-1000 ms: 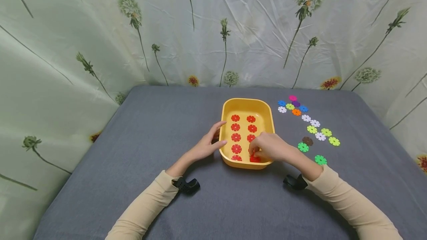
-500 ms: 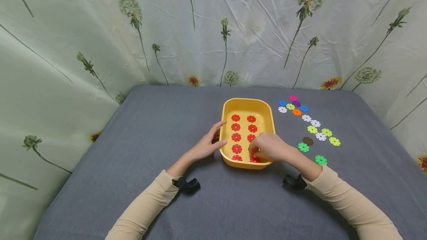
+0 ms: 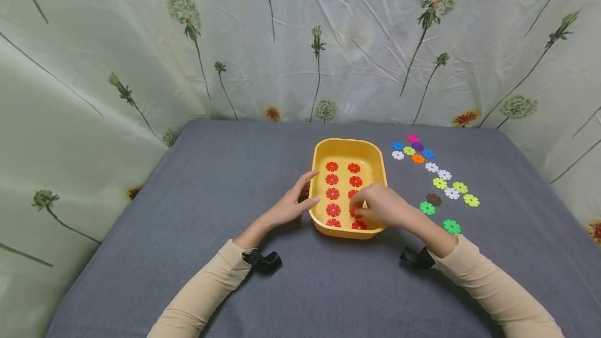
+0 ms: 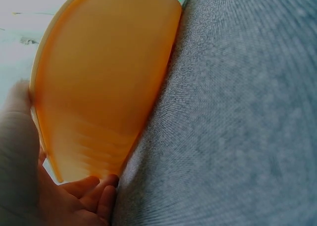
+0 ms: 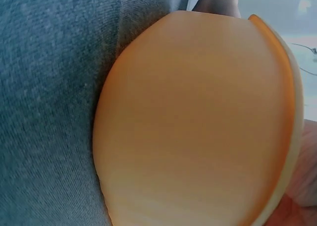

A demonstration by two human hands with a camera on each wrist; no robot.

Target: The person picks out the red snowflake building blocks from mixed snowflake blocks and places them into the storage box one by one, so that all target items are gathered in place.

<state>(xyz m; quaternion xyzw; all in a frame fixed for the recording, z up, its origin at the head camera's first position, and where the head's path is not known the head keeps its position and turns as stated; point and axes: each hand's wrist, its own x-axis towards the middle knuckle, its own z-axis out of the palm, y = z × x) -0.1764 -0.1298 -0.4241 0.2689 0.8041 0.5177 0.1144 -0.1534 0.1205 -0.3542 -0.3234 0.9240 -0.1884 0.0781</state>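
In the head view a yellow plastic bin stands on the table. Red notched discs lie in two columns on its floor. My left hand holds the bin's left side, thumb and index finger at the rim; in the left wrist view its other fingers bend against the orange-looking outer wall. My right hand reaches over the right rim, fingers bent down at a red disc second from the near end. I cannot tell whether they pinch it. The right wrist view shows mostly the bin's outer wall.
Right of the bin, loose notched discs lie scattered: pink, orange, white, brown and green, among others. A dandelion-print curtain hangs behind the grey cloth-covered table.
My right fingers have shifted slightly away from the nearest right-column disc, which shows more fully, to the one beyond it. The left hand and bin have not visibly moved.
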